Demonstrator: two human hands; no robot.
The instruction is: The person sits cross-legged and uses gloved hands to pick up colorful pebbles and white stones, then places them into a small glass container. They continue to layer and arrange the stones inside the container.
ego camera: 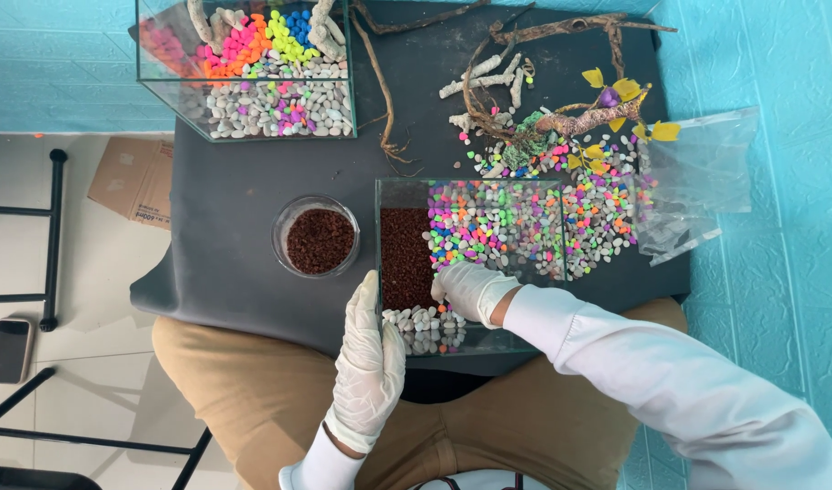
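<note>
From the head view I saw both gloved hands at a small glass tank (525,340) that stood at the near edge of the tabletop (225,209), which was draped in dark cloth. My left hand (369,363) lay flat against the tank's left wall, its grip open, fingers straight and pressed along the glass. My right hand (468,289) reached inside the tank from the right, its grip curled together low over the gravel; I could not tell whether it pinched a stone or only touched them.

Inside the tank, brown soil (405,259) filled the left part, coloured pebbles (488,227) covered the far right part, and white pebbles (425,327) lay along the near wall, just beside my right fingers.

A round glass bowl (317,238) of the same brown soil stood just left of the tank, apart from it. A second tank (252,82) sat at the far left corner, holding grey-white stones with bright pink, orange, yellow and blue ones behind them. Loose coloured pebbles were spread on the cloth past the tank's right side, with driftwood (561,118) carrying yellow leaves behind them, toward the far right corner. A clear plastic bag (697,172) lay at the right edge. A phone (9,349) rested on the floor to the left.
</note>
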